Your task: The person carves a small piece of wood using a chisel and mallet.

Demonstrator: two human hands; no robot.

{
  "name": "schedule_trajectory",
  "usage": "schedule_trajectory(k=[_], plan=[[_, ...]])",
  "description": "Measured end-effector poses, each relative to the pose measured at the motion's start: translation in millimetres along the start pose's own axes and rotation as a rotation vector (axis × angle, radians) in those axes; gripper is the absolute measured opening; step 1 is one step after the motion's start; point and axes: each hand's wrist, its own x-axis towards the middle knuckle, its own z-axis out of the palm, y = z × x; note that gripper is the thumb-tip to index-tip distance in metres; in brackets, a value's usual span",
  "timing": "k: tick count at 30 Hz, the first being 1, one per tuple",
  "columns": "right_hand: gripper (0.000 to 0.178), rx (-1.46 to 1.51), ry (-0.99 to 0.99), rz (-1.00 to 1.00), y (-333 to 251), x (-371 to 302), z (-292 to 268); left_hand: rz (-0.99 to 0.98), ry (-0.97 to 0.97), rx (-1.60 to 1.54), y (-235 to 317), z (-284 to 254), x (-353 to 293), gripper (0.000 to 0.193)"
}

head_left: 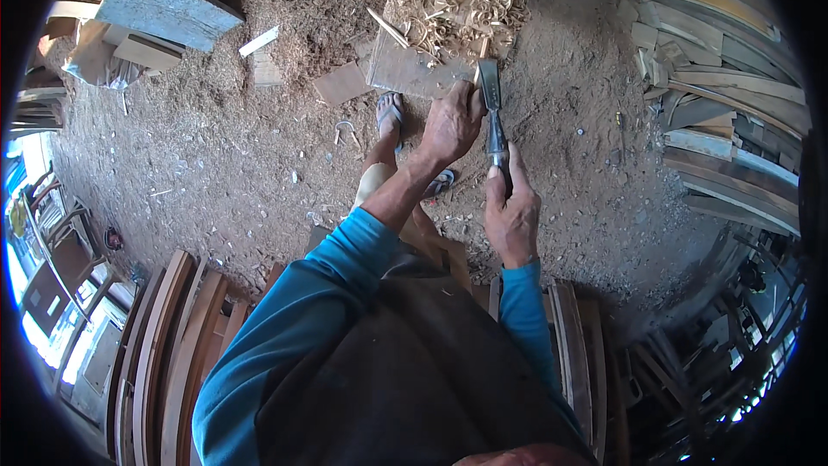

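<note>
My right hand [513,220] is closed around the dark handle of a broad-bladed chisel [490,86], its blade pointing away from me. My left hand [453,125] is closed on a thin wooden stick [485,47], just left of the blade. The stick's pale far end shows past my fingers; the rest is hidden by the hand and blade. Blade and stick lie close together, and I cannot tell whether they touch. Beneath them is the near end of a flat wooden board [392,75], with curled wood shavings [470,13] heaped on it.
My sandalled feet [390,112] stand on the dirt floor below the board. Stacked planks [733,86] line the right side. More boards [172,4] lie at the far left. Upright timbers [177,328] flank me near the lower edge. Sawdust [293,0] covers the far floor.
</note>
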Motion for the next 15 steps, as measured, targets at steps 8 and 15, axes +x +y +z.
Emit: schedule_trajectory(k=[8,15], plan=[[0.052,-0.026,0.045,-0.014,0,37,12,-0.02,0.003,-0.053,4,0,2,0.025],[0.053,0.201,0.018,0.067,22,13,0,-0.1,0.089,0.084,15,5,-3,0.027]])
